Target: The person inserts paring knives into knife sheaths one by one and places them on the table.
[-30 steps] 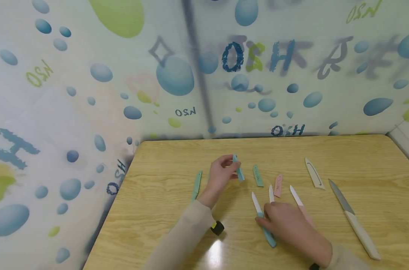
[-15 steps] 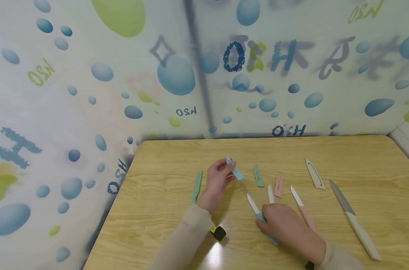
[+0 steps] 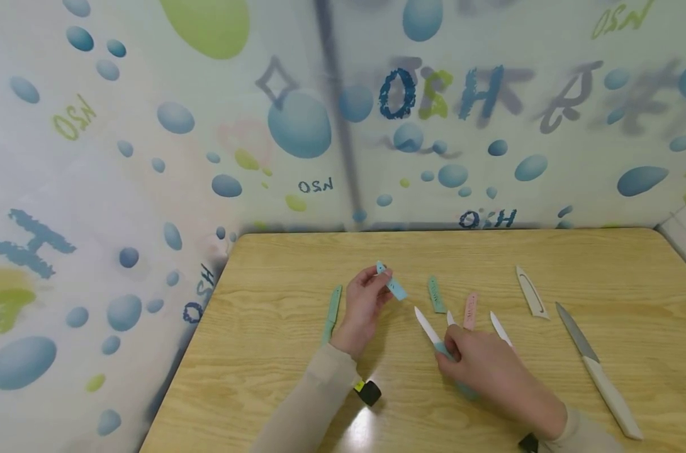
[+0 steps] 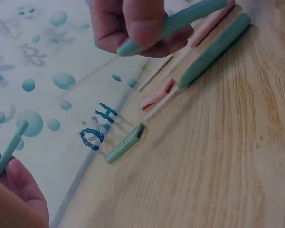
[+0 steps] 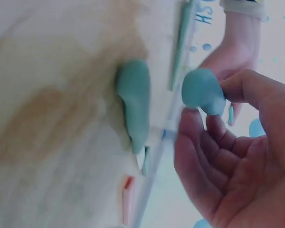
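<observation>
My left hand (image 3: 363,308) pinches a light blue blade sheath (image 3: 396,289) above the table, its lower end angled toward the right. In my right hand (image 3: 490,365), thumb and fingers grip the blue handle of a small paring knife (image 3: 426,324). The knife's white blade points up and left toward the sheath, apart from it. The left wrist view shows this handle (image 4: 192,20) raised over the table. Below it lies a green-handled knife (image 4: 216,52), mostly hidden by my right hand in the head view, its blade toward a green sheath (image 3: 436,296).
A pink sheath (image 3: 471,311) and a pink-handled knife (image 3: 500,327), partly covered by my hand, lie nearby. Farther right are a white sheath (image 3: 531,293) and a large white-handled knife (image 3: 603,384). A long green object (image 3: 333,309) lies beside my left wrist. A patterned wall (image 3: 298,207) borders the table.
My right hand has picked the blue knife up off the table, its tip shifting up and left. My left hand has turned the blue sheath and drawn it slightly left.
</observation>
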A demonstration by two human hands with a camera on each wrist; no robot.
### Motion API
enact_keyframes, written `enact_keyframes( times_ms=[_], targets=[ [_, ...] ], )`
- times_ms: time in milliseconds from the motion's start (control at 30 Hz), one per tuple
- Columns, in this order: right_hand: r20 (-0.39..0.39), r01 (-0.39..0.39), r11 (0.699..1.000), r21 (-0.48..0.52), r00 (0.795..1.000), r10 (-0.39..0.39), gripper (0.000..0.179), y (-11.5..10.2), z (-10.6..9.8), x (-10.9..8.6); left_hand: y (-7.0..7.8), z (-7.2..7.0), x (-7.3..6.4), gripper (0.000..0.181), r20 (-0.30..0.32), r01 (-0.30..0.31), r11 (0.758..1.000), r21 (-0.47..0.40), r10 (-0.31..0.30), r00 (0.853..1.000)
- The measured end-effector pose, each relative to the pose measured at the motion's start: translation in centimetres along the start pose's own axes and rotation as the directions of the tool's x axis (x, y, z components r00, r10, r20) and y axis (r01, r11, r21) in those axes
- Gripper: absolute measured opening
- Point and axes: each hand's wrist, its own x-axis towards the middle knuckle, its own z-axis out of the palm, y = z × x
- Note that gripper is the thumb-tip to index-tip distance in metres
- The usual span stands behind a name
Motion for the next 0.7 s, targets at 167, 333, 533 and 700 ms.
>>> enact_keyframes(
  times_ms=[167,333,533,700],
  targets=[
    [-0.051,0.061,0.997,0.055,0.997,-0.058,0.019,0.3,-0.8,-0.3,-0.1,0.0,-0.2,0.030,-0.013,0.012,1.000,-0.028,-0.013,1.000],
    [-0.087,0.107,0.987,0.120,0.991,-0.097,0.014,0.5,-0.8,-0.5,-0.1,0.0,-0.3,0.019,-0.022,0.015,0.998,-0.068,-0.016,1.000],
    [-0.176,0.146,0.982,0.118,0.977,-0.124,0.016,1.0,-0.5,-0.5,-0.2,-0.1,0.0,0.018,-0.032,0.028,0.995,-0.100,-0.032,0.999],
    [-0.235,0.162,0.986,0.046,0.961,-0.147,0.018,1.1,-0.5,-0.3,-0.1,0.1,0.0,0.024,-0.009,0.052,0.991,-0.125,-0.053,0.999]
  ],
)
